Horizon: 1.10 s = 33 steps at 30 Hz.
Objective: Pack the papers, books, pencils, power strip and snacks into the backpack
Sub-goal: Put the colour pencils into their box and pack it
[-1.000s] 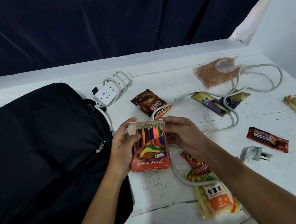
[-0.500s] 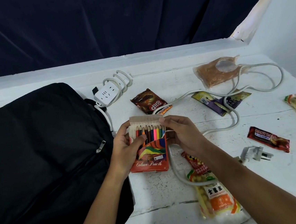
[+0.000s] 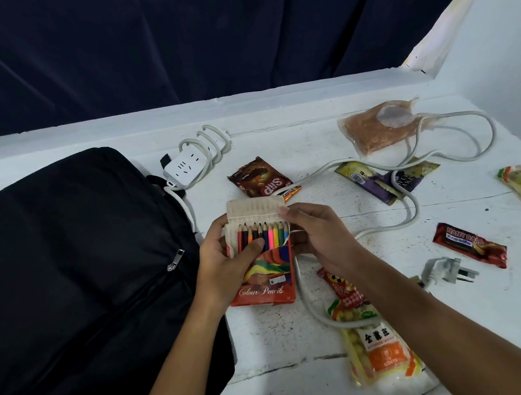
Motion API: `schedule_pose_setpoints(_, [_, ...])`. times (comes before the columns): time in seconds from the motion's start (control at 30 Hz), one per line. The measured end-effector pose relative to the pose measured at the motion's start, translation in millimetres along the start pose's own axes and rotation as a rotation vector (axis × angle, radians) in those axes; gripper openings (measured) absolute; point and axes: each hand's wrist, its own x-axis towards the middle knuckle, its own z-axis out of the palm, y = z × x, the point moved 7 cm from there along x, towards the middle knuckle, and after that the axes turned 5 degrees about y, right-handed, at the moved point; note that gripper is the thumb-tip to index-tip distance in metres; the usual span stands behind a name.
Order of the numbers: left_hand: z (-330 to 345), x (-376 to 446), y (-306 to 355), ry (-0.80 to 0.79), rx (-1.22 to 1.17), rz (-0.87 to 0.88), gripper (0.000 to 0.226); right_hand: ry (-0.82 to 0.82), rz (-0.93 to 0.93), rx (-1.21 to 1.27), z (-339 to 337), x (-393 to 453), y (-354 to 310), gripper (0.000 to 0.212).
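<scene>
Pencils fill the middle of the view: a box of colour pencils (image 3: pixel 260 261) held upright just above the white tabletop (image 3: pixel 311 141), its flap folded back so the row of sharpened tips shows. I hold it with both hands. My left hand (image 3: pixel 224 264) wraps the box from the left, thumb lying across the printed front, which keeps it steady and facing me. My right hand (image 3: pixel 315 239) is curled at the right edge, with a fingertip pinching the corner of the raised flap (image 3: pixel 252 209); I judge this grip is meant to fold the flap shut so the pencils do not spill when packed. The black backpack (image 3: pixel 78 272) lies flat to my left, just beside the box, its zip pull (image 3: pixel 176 260) showing; the zip looks shut here, so the bag probably needs opening first. The white power strip (image 3: pixel 186 168) sits at the backpack's far corner, its cord (image 3: pixel 410 211) looping across the tabletop to a plug (image 3: pixel 447 270) on my right. Snack packets lie scattered: a brown one (image 3: pixel 259 178) beyond the box, a red bar (image 3: pixel 470 244) to the right, a yellow bag (image 3: pixel 379 351) under my right forearm. No papers or books are visible.
</scene>
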Motion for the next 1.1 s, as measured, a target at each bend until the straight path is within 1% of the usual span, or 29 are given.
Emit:
schedule_pose_setpoints(0.17, [0.8, -0.7, 2.0, 0.019, 0.026, 0.032, 0.042, -0.004, 0.0, -0.011, 0.5, -0.5, -0.5, 0.032])
schedule_pose_setpoints(0.43, [0.5, -1.3, 1.1, 0.058, 0.108, 0.062, 0.051, 0.003, -0.011, -0.023, -1.0, -2.1, -1.2, 0.031])
schedule_pose_setpoints(0.57, [1.1, -1.8, 0.8, 0.064, 0.16, 0.076, 0.05, -0.003, -0.012, -0.021, -0.3, -2.9, -1.3, 0.03])
schedule_pose_setpoints(0.8, [2.6, -3.2, 3.7, 0.078, 0.181, 0.098, 0.048, 0.001, -0.005, -0.013, -0.4, -4.3, 0.0, 0.029])
schedule_pose_setpoints(0.93, [2.8, -4.3, 5.3, 0.091, 0.216, 0.114, 0.057, -0.01, -0.008, -0.009, 0.7, -4.8, -1.4, 0.028])
schedule_pose_setpoints(1.1, [3.3, -4.5, 6.0, 0.099, 0.236, 0.134, 0.062, -0.027, -0.013, 0.003, 1.7, -6.4, -3.1, 0.029])
